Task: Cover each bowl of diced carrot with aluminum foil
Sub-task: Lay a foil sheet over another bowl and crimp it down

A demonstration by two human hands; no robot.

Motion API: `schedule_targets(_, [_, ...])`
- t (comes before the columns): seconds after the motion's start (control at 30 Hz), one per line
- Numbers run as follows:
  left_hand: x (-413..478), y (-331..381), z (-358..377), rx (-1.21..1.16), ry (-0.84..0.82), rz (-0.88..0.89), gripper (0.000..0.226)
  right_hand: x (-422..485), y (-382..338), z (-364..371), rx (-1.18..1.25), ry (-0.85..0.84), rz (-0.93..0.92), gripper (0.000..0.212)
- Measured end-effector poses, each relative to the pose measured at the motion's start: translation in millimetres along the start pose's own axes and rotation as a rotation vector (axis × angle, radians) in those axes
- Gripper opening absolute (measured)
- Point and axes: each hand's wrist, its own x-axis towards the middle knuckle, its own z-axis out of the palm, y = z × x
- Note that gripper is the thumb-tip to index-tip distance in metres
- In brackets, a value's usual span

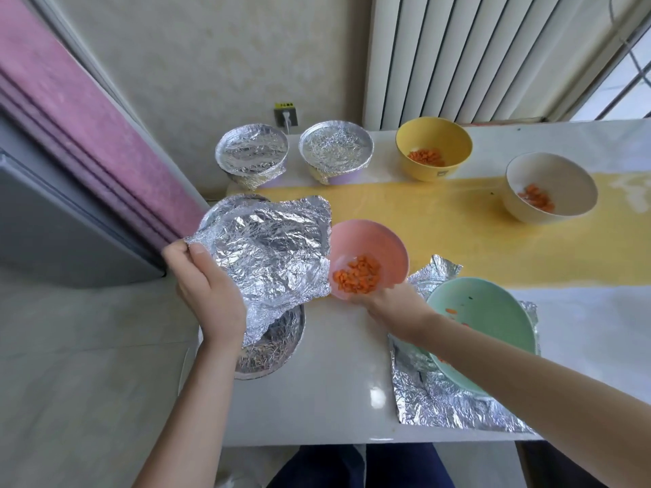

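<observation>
Left hand pinches the foil sheet by its edge, right hand holds the pink bowl tilted above the desk; tip it further and your diced carrot, heaped at the low rim, likely spills.

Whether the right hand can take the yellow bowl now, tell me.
Probably not yet: the right hand holds the pink bowl. Nothing stands between it and the yellow bowl, so once freed it likely could.

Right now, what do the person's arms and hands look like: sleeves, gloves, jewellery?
The left forearm and right forearm are bare, no sleeves in view. The left hand and right hand wear no gloves, and no ring, watch or bracelet shows.
</observation>
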Motion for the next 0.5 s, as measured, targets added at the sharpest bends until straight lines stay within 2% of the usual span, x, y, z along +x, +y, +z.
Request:
schedule_targets(0.03, [0.8,-1.1,-2.2,-0.006,0.003,-0.002,0.013,-2.7,-0.7,3.4,-0.003,0.020,-0.001,0.056])
schedule_targets(0.13, [3.8,-1.0,-8.2,-0.027,0.022,0.007,0.011,-12.1,-6.7,-3.4,-0.032,-0.113,0.030,0.047])
schedule_targets(0.2, [6.1,-0.8,-11.2,-0.038,0.023,0.010,0.009,-17.2,-13.9,-12.8,-0.001,-0.131,0.100,0.037])
schedule_targets(0.4, [-0.6,9.1,-14.4,-0.081,-0.036,-0.034,0.010,-17.1,-18.7,-33.7,0.650,0.318,0.415,0.060])
schedule_targets(0.5, [-5.2,10.7,-15.1,-0.097,-0.085,-0.032,0.012,-9.2,-24.5,-50.3,0.767,0.360,0.425,0.081])
